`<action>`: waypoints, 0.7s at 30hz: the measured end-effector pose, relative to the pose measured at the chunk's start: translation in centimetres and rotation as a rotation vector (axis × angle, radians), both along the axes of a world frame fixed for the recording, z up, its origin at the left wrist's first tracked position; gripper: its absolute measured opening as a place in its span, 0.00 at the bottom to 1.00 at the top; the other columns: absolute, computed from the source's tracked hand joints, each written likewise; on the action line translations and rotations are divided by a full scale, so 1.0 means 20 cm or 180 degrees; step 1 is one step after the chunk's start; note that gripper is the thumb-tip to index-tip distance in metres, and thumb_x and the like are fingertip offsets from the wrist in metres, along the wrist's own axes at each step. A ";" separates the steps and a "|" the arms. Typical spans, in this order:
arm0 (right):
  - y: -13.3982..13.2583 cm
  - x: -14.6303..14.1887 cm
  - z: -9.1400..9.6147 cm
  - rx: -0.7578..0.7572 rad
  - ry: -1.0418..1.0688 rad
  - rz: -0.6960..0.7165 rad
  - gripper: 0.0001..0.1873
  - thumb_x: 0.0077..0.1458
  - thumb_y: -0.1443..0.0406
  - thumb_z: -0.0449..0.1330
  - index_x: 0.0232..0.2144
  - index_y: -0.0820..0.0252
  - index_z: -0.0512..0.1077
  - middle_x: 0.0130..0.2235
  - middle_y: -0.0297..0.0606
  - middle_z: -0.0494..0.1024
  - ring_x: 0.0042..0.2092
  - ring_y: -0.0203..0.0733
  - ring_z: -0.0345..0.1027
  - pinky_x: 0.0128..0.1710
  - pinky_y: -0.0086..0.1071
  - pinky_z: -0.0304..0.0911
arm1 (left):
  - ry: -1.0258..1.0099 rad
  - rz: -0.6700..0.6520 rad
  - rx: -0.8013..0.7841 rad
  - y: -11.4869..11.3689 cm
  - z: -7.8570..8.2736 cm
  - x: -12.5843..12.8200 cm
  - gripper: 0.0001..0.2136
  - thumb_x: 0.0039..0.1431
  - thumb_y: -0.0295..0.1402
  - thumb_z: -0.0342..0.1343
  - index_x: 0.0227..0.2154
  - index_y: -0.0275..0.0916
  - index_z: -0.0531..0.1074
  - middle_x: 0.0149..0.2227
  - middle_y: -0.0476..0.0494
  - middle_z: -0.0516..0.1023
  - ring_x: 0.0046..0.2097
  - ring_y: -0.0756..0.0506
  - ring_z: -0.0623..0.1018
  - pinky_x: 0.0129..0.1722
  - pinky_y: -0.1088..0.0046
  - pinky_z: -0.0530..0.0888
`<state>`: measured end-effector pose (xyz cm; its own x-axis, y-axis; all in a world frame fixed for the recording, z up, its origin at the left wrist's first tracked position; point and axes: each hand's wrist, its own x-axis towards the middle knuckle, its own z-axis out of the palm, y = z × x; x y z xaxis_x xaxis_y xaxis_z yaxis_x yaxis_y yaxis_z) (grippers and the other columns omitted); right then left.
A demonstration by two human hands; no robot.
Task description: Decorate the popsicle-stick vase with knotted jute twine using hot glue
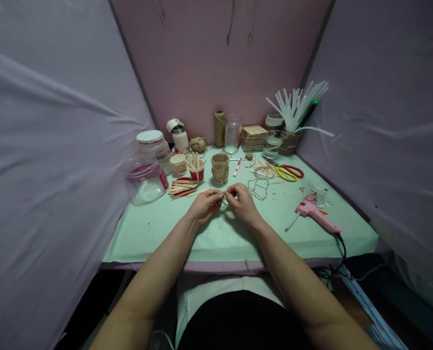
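My left hand (205, 204) and my right hand (243, 201) meet over the middle of the green table (158, 233). Both pinch a thin piece of jute twine (224, 196) between their fingertips. The twine runs on to a loose tangle of the same cord (261, 181) lying just behind my right hand. A small jar wrapped in twine (220, 168) stands upright a little beyond my fingers.
A pink glue gun (316, 214) lies at the right, scissors (288, 172) behind it. Wooden sticks (183, 187), a red cup of sticks (196, 169), glass jars (148, 179), a twine ball (198, 144), stacked sticks (253, 137) and glue sticks (297, 104) fill the back. Cloth walls close three sides.
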<state>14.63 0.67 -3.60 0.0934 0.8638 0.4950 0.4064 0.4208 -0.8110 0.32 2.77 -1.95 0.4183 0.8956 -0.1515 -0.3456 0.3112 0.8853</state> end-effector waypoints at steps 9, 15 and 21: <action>0.00 0.01 0.00 0.0106 -0.0077 -0.0085 0.06 0.54 0.63 0.55 0.27 0.57 0.66 0.30 0.36 0.69 0.34 0.40 0.62 0.37 0.35 0.60 | 0.0148 0.0152 0.0294 0.00 0.00 0.01 0.13 0.39 0.35 0.69 0.25 0.33 0.75 0.21 0.51 0.69 0.25 0.55 0.65 0.25 0.80 0.60; -0.01 -0.01 -0.01 0.0579 -0.0446 -0.0257 0.03 0.54 0.65 0.58 0.33 0.57 0.68 0.35 0.39 0.69 0.36 0.41 0.62 0.40 0.37 0.60 | 0.0705 0.0916 0.0867 0.01 -0.02 0.02 0.11 0.44 0.37 0.66 0.25 0.35 0.74 0.24 0.49 0.73 0.27 0.53 0.69 0.28 0.78 0.63; -0.02 -0.02 0.00 0.0799 -0.0462 -0.0346 0.02 0.52 0.68 0.58 0.32 0.57 0.68 0.34 0.37 0.70 0.35 0.41 0.63 0.39 0.37 0.61 | 0.0932 0.1005 0.1503 0.00 -0.03 0.02 0.09 0.47 0.37 0.63 0.25 0.35 0.72 0.26 0.48 0.74 0.31 0.51 0.71 0.35 0.74 0.68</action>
<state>14.31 0.25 -3.69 0.0913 0.7018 0.7065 0.5640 0.5483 -0.6175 0.68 2.70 -2.56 0.1245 0.9672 0.2215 -0.0798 -0.2128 0.9738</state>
